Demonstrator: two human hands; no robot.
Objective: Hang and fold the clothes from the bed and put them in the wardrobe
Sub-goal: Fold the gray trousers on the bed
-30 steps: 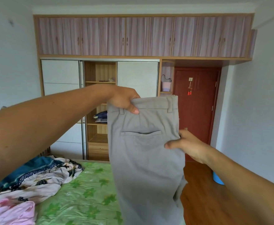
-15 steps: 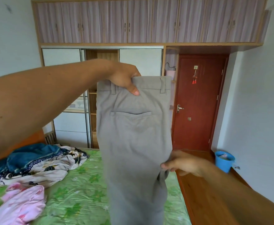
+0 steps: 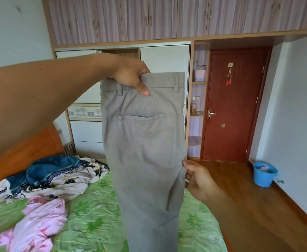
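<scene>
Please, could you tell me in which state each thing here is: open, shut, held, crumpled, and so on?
grey trousers: held up, hanging down.
left hand: grips the waistband.
right hand: at the trousers' side edge; grip unclear.
wardrobe: sliding doors partly open.
upper cabinets: shut.
red door: shut.
pink garment: crumpled on the bed.
patterned clothes: heaped on the bed.
blue bucket: upright on the floor.

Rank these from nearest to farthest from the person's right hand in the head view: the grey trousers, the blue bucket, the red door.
1. grey trousers: hanging just left of the right hand, their edge at its fingertips.
2. blue bucket: on the floor to the hand's right, by the wall.
3. red door: at the far end of the room, beyond the bucket.
</scene>
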